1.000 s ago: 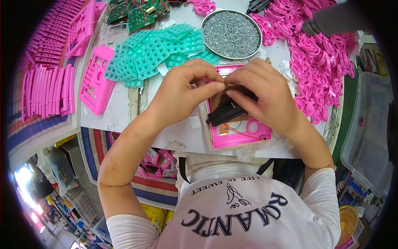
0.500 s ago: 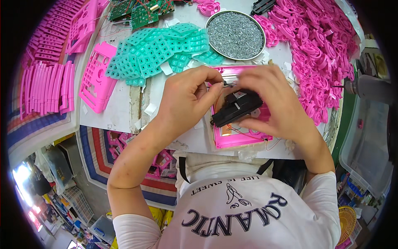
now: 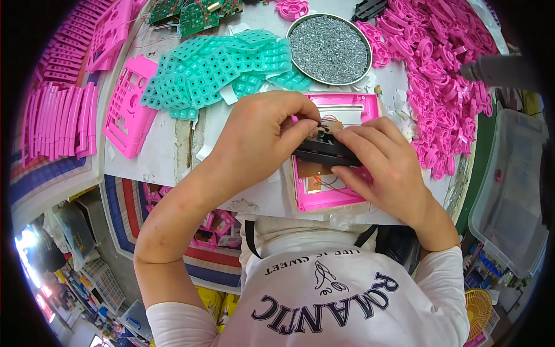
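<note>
Pinched between both hands over the middle of the worktable (image 3: 173,156): a small black block-shaped part (image 3: 324,151), held level just above an open pink plastic housing (image 3: 358,107). Left hand (image 3: 260,136) curled over from 9 o'clock, thumb and forefinger closed on the part's upper left end, probably steadying it while fine wires at that end are dealt with. Right hand (image 3: 384,168) reaching in from 4 o'clock, fingers laid flat along the part's front edge and closed on it, likely bracing it against the housing. Thin red wires (image 3: 329,185) trailing from below the part into the housing, a brownish board visible inside; hence, probably, the low hold right over the shell rather than up toward the chest.

At 12 o'clock from the hands, a round metal tray (image 3: 329,40) full of small grey screws, within easy reach. At 10 o'clock, a loose heap of teal rubber keypads (image 3: 219,63); beyond it, green circuit boards (image 3: 196,11). At 9 o'clock, an empty pink front frame (image 3: 127,110) lying flat, and rows of pink strips (image 3: 52,115) stacked on edge at the far left. From 1 to 3 o'clock, a big pile of pink ring-shaped pieces (image 3: 439,75). Parts sorted by kind in an arc around the working spot, apparently so each stays a short reach away.
</note>
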Available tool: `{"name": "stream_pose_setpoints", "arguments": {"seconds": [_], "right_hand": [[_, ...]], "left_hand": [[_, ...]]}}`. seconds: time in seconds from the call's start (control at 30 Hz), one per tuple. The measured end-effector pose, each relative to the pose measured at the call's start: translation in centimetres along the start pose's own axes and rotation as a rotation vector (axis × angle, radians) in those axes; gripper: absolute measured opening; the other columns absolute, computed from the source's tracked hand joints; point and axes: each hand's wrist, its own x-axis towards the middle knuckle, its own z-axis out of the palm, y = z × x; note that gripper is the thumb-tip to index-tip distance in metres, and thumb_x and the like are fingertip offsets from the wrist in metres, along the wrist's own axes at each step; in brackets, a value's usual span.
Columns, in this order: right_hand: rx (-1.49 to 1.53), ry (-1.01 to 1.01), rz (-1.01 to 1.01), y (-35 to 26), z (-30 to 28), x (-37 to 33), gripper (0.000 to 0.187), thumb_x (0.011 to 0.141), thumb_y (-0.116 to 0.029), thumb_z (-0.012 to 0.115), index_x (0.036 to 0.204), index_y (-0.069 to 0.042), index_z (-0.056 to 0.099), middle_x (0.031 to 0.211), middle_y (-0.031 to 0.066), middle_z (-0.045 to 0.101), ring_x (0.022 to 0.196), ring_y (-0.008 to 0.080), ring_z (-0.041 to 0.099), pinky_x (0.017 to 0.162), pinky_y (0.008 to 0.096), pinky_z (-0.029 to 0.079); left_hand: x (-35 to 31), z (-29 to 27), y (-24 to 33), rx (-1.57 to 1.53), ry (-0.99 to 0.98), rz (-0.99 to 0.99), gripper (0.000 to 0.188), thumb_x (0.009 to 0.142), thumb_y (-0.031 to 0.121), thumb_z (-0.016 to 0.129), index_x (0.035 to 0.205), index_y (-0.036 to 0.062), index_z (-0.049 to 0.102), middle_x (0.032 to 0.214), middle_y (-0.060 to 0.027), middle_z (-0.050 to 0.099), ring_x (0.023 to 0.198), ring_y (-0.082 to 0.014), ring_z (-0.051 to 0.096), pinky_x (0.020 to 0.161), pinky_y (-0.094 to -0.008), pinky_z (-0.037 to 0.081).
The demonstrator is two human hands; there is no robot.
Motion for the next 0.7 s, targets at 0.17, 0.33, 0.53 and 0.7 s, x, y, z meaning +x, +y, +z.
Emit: {"name": "stream_pose_setpoints", "arguments": {"seconds": [0.17, 0.33, 0.53, 0.7], "right_hand": [[0.016, 0.013, 0.012, 0.2, 0.4, -0.4, 0.057, 0.07, -0.012, 0.084, 0.121, 0.001, 0.064, 0.109, 0.0151, 0.067, 0.09, 0.0331, 0.062, 0.077, 0.0405, 0.055], [0.009, -0.007, 0.018, 0.2, 0.3, -0.3, 0.056, 0.071, -0.013, 0.085, 0.121, 0.001, 0.064, 0.11, 0.0149, 0.068, 0.092, 0.0335, 0.062, 0.077, 0.0408, 0.055], [0.007, -0.03, 0.021, 0.3, 0.2, -0.2, 0.056, 0.071, -0.015, 0.085, 0.121, 0.0, 0.063, 0.11, 0.0146, 0.068, 0.093, 0.0338, 0.063, 0.078, 0.0409, 0.056], [0.02, -0.046, 0.018, 0.4, 0.1, 0.0, 0.057, 0.07, -0.014, 0.085, 0.121, 0.0, 0.063, 0.11, 0.0146, 0.068, 0.092, 0.0332, 0.062, 0.077, 0.0401, 0.056]], "left_hand": [[0.3, 0.1, -1.0, 0.099, -0.001, 0.287, 0.012, 0.085, -0.002, 0.07, 0.096, 0.0016, 0.069, 0.09, -0.0086, 0.067, 0.077, -0.0221, 0.065, 0.065, -0.0329, 0.052], [1.2, -0.5, -1.4, 0.096, -0.105, 0.415, 0.014, 0.081, -0.001, 0.073, 0.093, 0.0021, 0.065, 0.091, -0.0104, 0.063, 0.079, -0.0297, 0.064, 0.066, -0.0368, 0.052], [2.1, -1.0, -1.4, 0.091, -0.208, 0.461, 0.014, 0.082, -0.001, 0.073, 0.093, 0.0021, 0.064, 0.091, -0.0108, 0.062, 0.078, -0.0319, 0.063, 0.067, -0.0386, 0.051], [2.8, -1.2, -1.5, 0.058, -0.241, 0.494, 0.013, 0.082, 0.0, 0.073, 0.092, 0.0018, 0.065, 0.091, -0.0109, 0.063, 0.078, -0.0321, 0.064, 0.068, -0.039, 0.052]]}}
